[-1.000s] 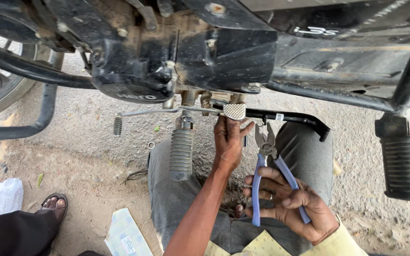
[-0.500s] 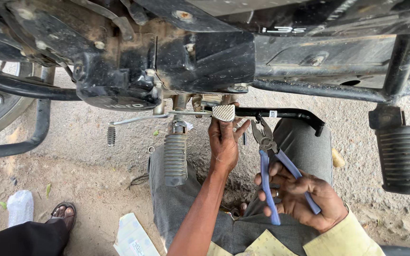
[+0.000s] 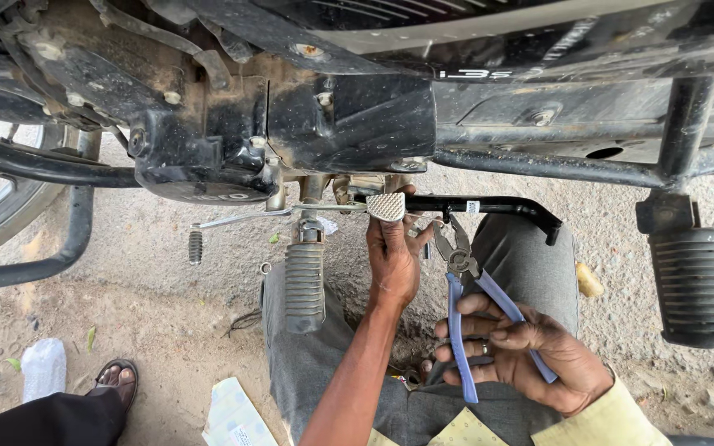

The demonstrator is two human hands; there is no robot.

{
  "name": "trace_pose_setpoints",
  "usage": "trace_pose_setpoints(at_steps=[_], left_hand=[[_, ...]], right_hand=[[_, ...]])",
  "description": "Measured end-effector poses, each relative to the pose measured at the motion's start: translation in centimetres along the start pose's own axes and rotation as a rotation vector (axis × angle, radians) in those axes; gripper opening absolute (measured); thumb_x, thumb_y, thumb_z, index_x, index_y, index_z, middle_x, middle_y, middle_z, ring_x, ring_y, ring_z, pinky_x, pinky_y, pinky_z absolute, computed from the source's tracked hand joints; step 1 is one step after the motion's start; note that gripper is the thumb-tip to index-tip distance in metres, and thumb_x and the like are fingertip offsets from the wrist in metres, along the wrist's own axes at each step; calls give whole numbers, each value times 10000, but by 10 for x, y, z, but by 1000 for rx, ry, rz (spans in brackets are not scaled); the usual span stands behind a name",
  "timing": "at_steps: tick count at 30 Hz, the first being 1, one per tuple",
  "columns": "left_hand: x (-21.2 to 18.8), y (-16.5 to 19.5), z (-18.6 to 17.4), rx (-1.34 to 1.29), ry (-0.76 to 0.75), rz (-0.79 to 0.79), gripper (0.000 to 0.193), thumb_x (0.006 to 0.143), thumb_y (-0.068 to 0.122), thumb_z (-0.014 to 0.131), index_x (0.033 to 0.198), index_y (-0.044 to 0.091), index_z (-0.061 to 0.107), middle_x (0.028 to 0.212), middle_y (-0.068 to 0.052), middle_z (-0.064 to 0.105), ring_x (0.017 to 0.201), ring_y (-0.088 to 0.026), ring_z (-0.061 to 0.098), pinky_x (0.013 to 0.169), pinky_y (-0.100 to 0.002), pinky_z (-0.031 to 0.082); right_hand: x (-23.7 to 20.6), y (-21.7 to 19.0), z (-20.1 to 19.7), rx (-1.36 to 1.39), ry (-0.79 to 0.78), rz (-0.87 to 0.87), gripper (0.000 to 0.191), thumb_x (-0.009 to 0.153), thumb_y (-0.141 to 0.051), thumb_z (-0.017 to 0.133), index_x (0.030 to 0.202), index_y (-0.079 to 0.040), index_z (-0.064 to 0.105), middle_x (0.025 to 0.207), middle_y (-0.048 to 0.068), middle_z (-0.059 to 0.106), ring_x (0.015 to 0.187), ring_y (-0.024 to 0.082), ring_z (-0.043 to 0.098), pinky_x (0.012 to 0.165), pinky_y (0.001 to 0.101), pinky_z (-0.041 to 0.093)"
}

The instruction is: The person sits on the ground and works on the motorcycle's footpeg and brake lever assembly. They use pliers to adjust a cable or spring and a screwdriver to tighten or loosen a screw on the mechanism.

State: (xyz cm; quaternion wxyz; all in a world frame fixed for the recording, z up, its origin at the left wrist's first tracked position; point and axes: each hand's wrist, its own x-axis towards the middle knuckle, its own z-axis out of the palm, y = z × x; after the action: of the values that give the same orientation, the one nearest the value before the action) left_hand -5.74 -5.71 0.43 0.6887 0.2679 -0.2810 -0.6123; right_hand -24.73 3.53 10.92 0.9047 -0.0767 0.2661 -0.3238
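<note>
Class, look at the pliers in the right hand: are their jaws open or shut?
Open. The pliers, held by their blue handles in the right hand, show a gap between the jaw tips, and the handles are spread apart.

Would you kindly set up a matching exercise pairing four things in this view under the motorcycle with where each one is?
Things:
1. pliers
2. brake pedal
3. footpeg
4. sandalled foot

Places:
A. bottom left, on the sandy ground
B. in the right hand
C. under the left hand's fingertips
D. hanging just left of the left forearm

Pairs: 1-B, 2-C, 3-D, 4-A
</note>
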Motion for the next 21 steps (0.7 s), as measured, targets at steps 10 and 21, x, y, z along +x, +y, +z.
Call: trace_pose_setpoints(at_steps=[10, 21], left_hand=[[0, -11, 10, -4, 50, 34, 515, 1076, 440, 515, 1478, 121, 469, 1383, -84, 589, 1206, -231, 648, 941, -420, 642], [3, -21, 11, 98, 171, 53, 484, 1081, 459, 492, 1418, 112, 482, 1336, -68, 613, 1151, -227, 681, 791, -341, 597]], right_hand=[[-2, 1, 2, 137, -43, 7, 551, 859, -255, 685, 1313, 22, 537, 1333, 306, 591, 1165, 464, 624, 971, 657, 519], [5, 5, -10, 58, 21, 18, 303, 976, -340, 582, 1110, -67, 592, 1136, 227, 653, 958, 345, 651, 792, 523, 553]])
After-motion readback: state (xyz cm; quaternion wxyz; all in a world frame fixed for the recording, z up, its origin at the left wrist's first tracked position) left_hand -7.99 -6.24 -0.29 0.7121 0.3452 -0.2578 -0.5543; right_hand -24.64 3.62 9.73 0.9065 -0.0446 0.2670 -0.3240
